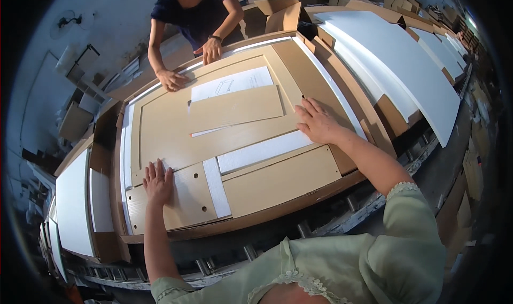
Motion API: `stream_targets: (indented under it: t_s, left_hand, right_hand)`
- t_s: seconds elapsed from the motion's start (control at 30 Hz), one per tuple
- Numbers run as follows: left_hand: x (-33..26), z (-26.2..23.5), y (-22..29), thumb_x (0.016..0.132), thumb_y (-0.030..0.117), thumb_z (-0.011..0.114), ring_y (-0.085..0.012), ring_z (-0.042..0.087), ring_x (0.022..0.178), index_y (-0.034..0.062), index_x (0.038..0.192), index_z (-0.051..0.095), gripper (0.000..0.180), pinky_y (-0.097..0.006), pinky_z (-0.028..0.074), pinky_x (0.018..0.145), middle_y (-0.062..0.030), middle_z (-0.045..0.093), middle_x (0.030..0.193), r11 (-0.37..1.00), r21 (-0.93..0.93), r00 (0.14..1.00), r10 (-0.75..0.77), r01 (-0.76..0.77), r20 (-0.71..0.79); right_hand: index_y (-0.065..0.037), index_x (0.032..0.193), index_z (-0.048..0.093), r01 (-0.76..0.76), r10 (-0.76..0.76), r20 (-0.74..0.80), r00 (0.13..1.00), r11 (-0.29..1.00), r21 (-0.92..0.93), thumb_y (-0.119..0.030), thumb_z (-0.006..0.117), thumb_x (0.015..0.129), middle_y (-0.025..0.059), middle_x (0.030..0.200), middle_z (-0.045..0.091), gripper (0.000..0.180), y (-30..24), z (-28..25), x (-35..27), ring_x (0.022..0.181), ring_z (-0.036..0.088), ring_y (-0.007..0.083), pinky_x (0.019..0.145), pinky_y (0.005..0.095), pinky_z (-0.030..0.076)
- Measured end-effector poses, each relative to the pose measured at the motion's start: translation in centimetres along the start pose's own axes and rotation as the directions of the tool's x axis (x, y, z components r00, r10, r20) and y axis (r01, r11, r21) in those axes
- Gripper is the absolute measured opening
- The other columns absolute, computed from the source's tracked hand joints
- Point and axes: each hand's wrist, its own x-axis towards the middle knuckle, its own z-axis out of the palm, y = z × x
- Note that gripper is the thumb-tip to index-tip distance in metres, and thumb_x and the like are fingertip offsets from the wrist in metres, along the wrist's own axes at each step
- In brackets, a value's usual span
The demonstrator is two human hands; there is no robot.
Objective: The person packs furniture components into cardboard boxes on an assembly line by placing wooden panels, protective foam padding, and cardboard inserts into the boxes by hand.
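Now the left hand (158, 182) is pressing flat, fingers spread, on a small pale wooden panel with round holes (181, 200); the right hand (316, 121) is resting open on the large beige wooden board (171, 135) beside a white foam strip (264, 150), inside the open cardboard box (377, 130).

Across the packing line a co-worker in a dark top (200, 10) leans in, one hand (172, 80) and the other hand (211, 50) resting on the far edge. To the right, long white foam sheets (398, 63) lie in open brown cardboard trays (393, 114) along the roller conveyor (326, 226), whose metal rollers show below. More flattened cardboard boxes (275, 10) are stacked behind the co-worker. At the left, another white panel (72, 202) sits in a cardboard tray, and cardboard scraps (75, 122) lie on the grey floor (107, 21).
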Motion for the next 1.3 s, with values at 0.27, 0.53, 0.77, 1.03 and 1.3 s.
stream_targets:
  t_s: [0.27,0.53,0.77,1.03,1.3]
  left_hand:
    - [-0.8,-4.8,4.3,0.094,0.057,0.034,-0.0314,0.026,0.14,0.0248,0.147,0.03,0.062,-0.057,0.019,0.111,-0.0097,0.026,0.154,0.967,0.247,0.962,-0.122,0.06,0.244]
    - [-8.6,-1.8,11.4,0.089,0.058,0.049,-0.0325,0.018,0.143,0.0163,0.145,0.033,0.072,-0.05,0.022,0.111,-0.013,0.023,0.154,0.993,-0.032,0.984,0.12,-0.117,0.129]
    - [-9.8,-0.9,13.2,0.087,0.056,0.052,-0.0358,0.023,0.139,0.0114,0.143,0.036,0.073,-0.051,0.023,0.109,-0.0173,0.029,0.149,0.982,-0.067,0.985,0.175,-0.175,-0.002]
    - [-10.5,-1.4,12.9,0.085,0.058,0.054,-0.0347,0.027,0.137,0.0107,0.141,0.039,0.075,-0.051,0.024,0.107,-0.0175,0.033,0.147,0.988,-0.042,0.989,0.146,-0.147,-0.035]
    - [-11.9,-5.1,17.2,0.086,0.054,0.055,-0.0316,0.056,0.113,0.0092,0.123,0.059,0.058,-0.048,0.036,0.098,-0.015,0.064,0.114,0.979,-0.192,0.982,0.097,-0.065,0.163]
  right_hand:
    - [-0.01,0.144,0.033,0.041,-0.059,0.19,0.98,0.994,0.099,-0.047,0.039,0.096,0.0185,0.153,0.021,0.061,0.4,-3.4,0.6,0.141,0.019,0.0358,0.114,0.0448,0.021]
    - [-0.012,0.134,0.049,0.247,-0.243,-0.046,0.969,0.962,0.112,-0.037,0.057,0.091,0.0174,0.143,0.039,0.05,2.3,-2.2,-7.3,0.132,0.035,0.0362,0.108,0.0425,0.032]
    - [-0.009,0.126,0.054,0.199,-0.042,-0.434,0.9,0.925,0.324,-0.021,0.064,0.088,0.0164,0.133,0.05,0.041,4.7,-6.5,-15.4,0.123,0.048,0.034,0.101,0.0389,0.041]
    - [-0.004,0.122,0.057,-0.225,0.368,-0.433,0.823,0.911,0.347,-0.013,0.062,0.088,0.0167,0.131,0.052,0.035,12.2,-6.1,-29.8,0.119,0.052,0.0311,0.097,0.0376,0.043]
    - [-0.002,0.125,0.053,-0.323,0.664,-0.705,0.25,0.744,0.585,-0.032,0.063,0.092,0.0148,0.119,0.059,0.046,46.1,-2.4,-44.6,0.11,0.056,0.0253,0.093,0.0363,0.045]
